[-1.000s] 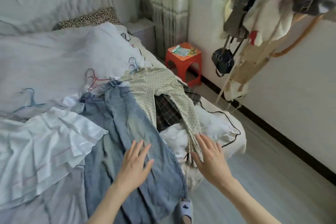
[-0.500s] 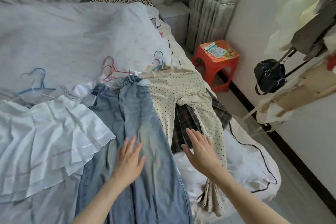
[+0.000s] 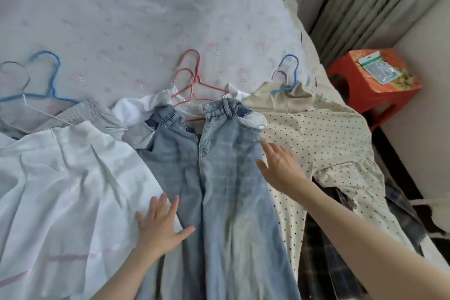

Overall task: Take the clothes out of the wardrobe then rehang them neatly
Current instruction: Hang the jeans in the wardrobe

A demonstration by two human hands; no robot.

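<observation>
**Both hands flat on the jeans, clothes spread across the bed**

You have two hands in view. Your left hand [image 3: 159, 225] lies with fingers straight and spread, at the left edge of the jeans [image 3: 219, 178] where they meet the white skirt [image 3: 60, 190]. Your right hand [image 3: 280, 168] also has straight fingers, at the right edge of the jeans beside the dotted top [image 3: 328, 148]. Neither hand grips anything.

On the bed [image 3: 146, 19] you can count one pair of jeans in the middle, one white skirt to the left, one cream dotted top to the right, and one dark plaid garment [image 3: 321, 256] showing under the top near the right edge. Some white cloth also shows under the waist of the jeans.

Hanger hooks at the far ends of the clothes: two red hangers [image 3: 194, 75] above the jeans, one blue hanger [image 3: 43, 75] with a grey hook beside it at far left, and another blue hanger [image 3: 289, 73] with a thinner hook beside it at the top's neck.

One red stool [image 3: 372, 90] stands at far right beside the curtain [image 3: 377, 2].

Compared with half a second ago, your view has tilted lower over the bed, your right hand has moved farther up toward the waist of the jeans, and your left hand has shifted left to the jeans' edge.
</observation>
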